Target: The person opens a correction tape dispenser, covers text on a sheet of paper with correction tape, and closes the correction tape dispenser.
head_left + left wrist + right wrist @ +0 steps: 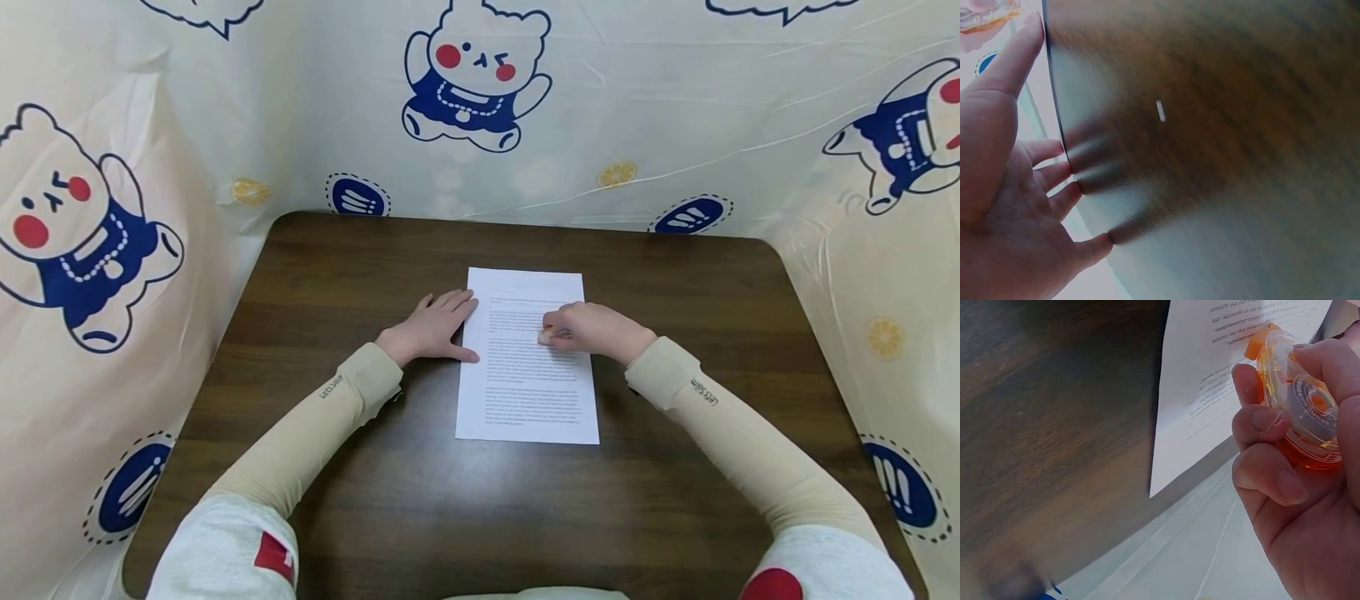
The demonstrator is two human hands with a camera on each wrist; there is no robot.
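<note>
A printed sheet of paper [525,408] lies on the dark wooden table. My left hand [433,329] rests at its left edge with fingers spread and thumb extended over the margin; the left wrist view shows the same hand [1016,206] from the palm side. My right hand [596,329] is over the right half of the text. Its fingers and thumb grip a clear and orange correction tape dispenser [1300,400], whose orange tip points at the printed lines. From the head view most of the dispenser is hidden by the fingers.
A wooden tabletop [360,258] with rounded corners surrounds the sheet. Pale curtains [300,100] printed with cartoon bears hang behind it and at both sides. A small white mark [1160,110] shows on the wood in the left wrist view.
</note>
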